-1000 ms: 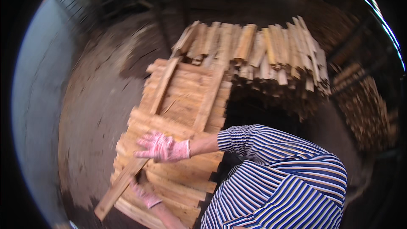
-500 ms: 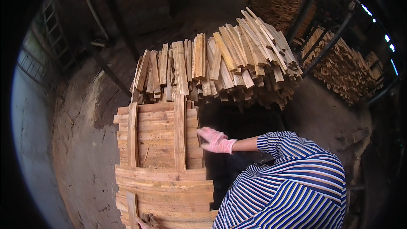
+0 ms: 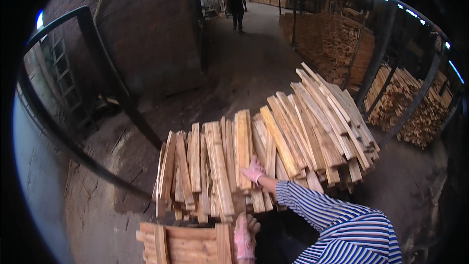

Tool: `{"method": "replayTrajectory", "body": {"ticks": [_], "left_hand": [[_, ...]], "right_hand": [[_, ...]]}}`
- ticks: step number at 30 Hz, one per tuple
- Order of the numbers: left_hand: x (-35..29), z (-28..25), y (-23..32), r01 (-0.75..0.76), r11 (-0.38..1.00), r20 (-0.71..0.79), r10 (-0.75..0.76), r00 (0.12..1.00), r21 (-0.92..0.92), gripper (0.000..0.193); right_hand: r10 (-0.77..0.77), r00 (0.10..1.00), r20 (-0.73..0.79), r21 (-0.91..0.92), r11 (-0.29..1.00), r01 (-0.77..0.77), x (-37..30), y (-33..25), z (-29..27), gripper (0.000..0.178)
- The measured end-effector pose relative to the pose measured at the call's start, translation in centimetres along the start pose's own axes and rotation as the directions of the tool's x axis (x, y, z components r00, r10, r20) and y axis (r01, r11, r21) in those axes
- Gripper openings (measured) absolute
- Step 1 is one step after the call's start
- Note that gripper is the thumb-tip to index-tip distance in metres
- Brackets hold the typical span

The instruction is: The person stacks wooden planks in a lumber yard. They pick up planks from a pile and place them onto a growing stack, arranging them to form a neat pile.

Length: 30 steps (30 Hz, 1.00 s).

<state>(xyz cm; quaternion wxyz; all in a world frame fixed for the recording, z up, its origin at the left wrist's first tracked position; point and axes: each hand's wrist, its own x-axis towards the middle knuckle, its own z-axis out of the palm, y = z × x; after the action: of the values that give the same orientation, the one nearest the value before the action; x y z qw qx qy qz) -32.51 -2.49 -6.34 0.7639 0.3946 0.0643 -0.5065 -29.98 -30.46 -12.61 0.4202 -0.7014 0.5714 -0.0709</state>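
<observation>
My right hand (image 3: 254, 171), in a pink-and-white glove, rests on the pile of wooden slats (image 3: 212, 161). Its fingers are apart and lie across the lower part of a pale slat (image 3: 243, 139). Nearer to me, my left hand (image 3: 245, 237), gloved the same way, is closed with its fingers curled. It sits just below the slat ends and beside the right edge of a stack of flat boards (image 3: 190, 247). What it grips, if anything, is hidden. Two upright battens lie across those boards, one the left batten (image 3: 161, 244), the other the right batten (image 3: 224, 244).
Dark metal posts and a curved rail (image 3: 90, 151) stand at the left. More slats are heaped at the right, in a far pile (image 3: 408, 102). A person (image 3: 237, 7) in dark clothes is in the passage ahead. A brick wall (image 3: 141, 34) rises at the far left.
The view has tilted up. My right hand has gone from beside the boards to the slat pile. My left hand has come forward and right, off the nearer boards.
</observation>
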Motion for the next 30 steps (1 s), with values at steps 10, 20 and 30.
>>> {"method": "replayTrajectory", "body": {"ticks": [10,20,30], "left_hand": [[25.7,3.9,-7.3,-0.004,0.966,-0.486,0.133,0.864,0.257,0.063],[22.3,8.2,-3.4,0.136,0.904,-0.187,-0.064,0.980,0.406,0.056],[6.7,10.1,-6.1,-0.103,0.204,0.075,0.142,0.987,0.974,0.063]], "right_hand": [[0.155,0.984,-0.085,-0.097,0.982,-0.163,5.1,0.8,1.4,0.114],[0.107,0.986,0.125,0.354,0.924,-0.145,3.9,-1.0,-6.2,0.119],[0.133,0.789,0.600,0.450,0.759,-0.470,-5.1,5.6,-11.8,0.077]]}}
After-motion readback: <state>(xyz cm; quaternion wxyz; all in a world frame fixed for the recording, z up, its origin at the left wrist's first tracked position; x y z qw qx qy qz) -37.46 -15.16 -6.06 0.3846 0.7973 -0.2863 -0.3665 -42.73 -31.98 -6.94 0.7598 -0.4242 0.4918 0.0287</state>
